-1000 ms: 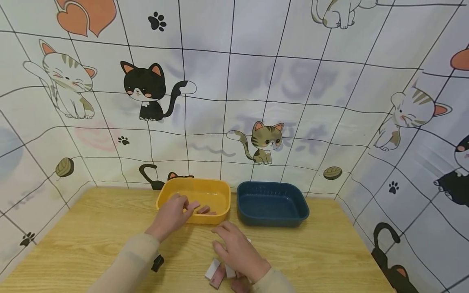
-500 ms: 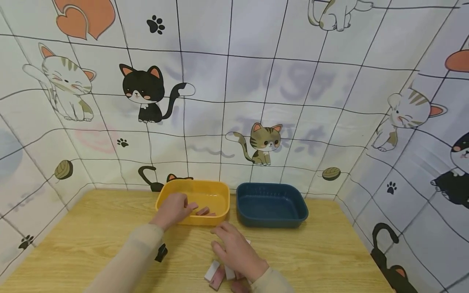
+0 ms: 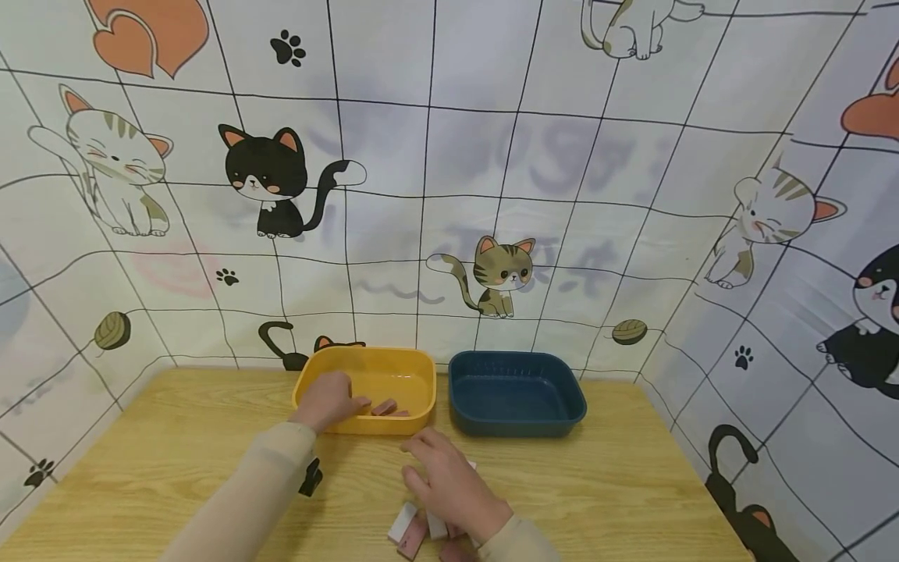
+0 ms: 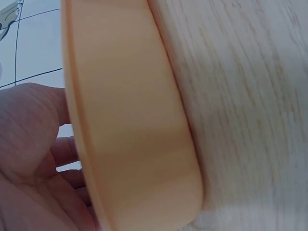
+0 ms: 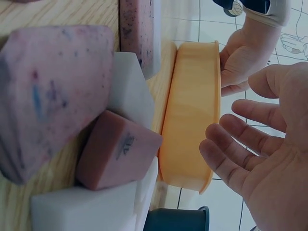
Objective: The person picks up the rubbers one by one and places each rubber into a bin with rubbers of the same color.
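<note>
Closest in: small loose blocks on the wooden table (image 3: 604,499), partly under the right hand. A pink block (image 3: 413,538) lies against a white block (image 3: 403,522), the two roughly parallel. Long axes run away from the person, far ends leaning right, toward the gap between the tubs. The right wrist view shows more pink and white blocks heaped together, one pink face bearing a printed mark.

Right hand (image 3: 449,480) hovers over the heap, fingers loosely bent and spread, nothing in them; probably kept there to stay near the pile.

Farther out, left hand (image 3: 328,400) reaches over the near left side of the yellow tub (image 3: 379,425), fingers bent inside the rim. Cannot tell whether it holds a block; the tub wall and the hand itself hide the fingertips. Low reach likely suits a gentle set-down or pick-up. Beside it, in the tub, a pink block (image 3: 384,407) slants, right end farther away.

Blue tub (image 3: 520,428) stands just right of the yellow. Behind both, a cat-print cloth (image 3: 393,156).
</note>
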`<state>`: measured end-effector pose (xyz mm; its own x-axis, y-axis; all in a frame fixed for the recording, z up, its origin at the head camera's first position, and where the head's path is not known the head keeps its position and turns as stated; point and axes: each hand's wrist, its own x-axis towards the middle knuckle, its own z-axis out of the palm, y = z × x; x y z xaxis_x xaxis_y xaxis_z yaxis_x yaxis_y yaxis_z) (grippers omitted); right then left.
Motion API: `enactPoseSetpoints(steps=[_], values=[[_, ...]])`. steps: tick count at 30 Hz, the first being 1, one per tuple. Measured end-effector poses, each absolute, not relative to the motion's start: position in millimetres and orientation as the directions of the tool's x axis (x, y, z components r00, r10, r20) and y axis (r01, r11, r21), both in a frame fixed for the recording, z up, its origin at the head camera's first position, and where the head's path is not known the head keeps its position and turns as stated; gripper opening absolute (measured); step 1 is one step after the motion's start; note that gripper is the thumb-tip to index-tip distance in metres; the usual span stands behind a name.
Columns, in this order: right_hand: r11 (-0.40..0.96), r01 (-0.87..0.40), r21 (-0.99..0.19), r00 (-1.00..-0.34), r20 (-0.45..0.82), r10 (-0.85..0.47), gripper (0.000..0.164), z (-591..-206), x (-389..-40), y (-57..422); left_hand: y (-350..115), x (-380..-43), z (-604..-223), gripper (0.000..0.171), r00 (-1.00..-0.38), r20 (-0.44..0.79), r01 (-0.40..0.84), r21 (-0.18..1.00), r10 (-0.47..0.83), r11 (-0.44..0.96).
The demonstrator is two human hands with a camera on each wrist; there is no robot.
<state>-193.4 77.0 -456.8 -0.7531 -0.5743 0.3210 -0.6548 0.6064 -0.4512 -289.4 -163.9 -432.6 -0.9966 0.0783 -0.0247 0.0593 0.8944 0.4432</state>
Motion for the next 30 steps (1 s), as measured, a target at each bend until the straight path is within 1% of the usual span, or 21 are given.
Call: enactPoseSetpoints(steps=[7,9,12,16,22,26,30], values=[[0.595,-0.669,-0.445,-0.741,0.340,-0.579,0.027,-457,-192,76,-170,-290,-438,0.035,-0.997,-0.025,0.054,0.506,0.078,0.861],[0.601,-0.669,-0.438,-0.742,0.343,-0.576,0.027,-456,-191,77,-171,-291,-437,0.031,-0.996,-0.020,0.060,0.512,0.082,0.857],[0.606,-0.669,-0.429,-0.742,0.350,-0.572,0.026,-455,-191,78,-171,-291,-435,0.021,-0.995,0.006,0.089,0.488,0.099,0.869],[0.610,-0.669,-0.425,-0.743,0.353,-0.569,0.027,-454,-191,79,-168,-286,-429,0.013,-0.990,0.061,0.144,0.456,0.131,0.878],[0.617,-0.651,-0.441,-0.757,0.326,-0.566,0.028,-453,-191,82,-161,-274,-425,0.008,-0.964,0.186,0.258,0.463,0.191,0.848],[0.619,-0.651,-0.440,-0.758,0.336,-0.559,0.027,-455,-190,86,-156,-268,-421,0.007,-0.939,0.251,0.328,0.438,0.236,0.837],[0.603,-0.665,-0.440,-0.746,0.371,-0.553,0.026,-457,-190,91,-149,-261,-416,0.010,-0.924,0.282,0.364,0.432,0.260,0.825]])
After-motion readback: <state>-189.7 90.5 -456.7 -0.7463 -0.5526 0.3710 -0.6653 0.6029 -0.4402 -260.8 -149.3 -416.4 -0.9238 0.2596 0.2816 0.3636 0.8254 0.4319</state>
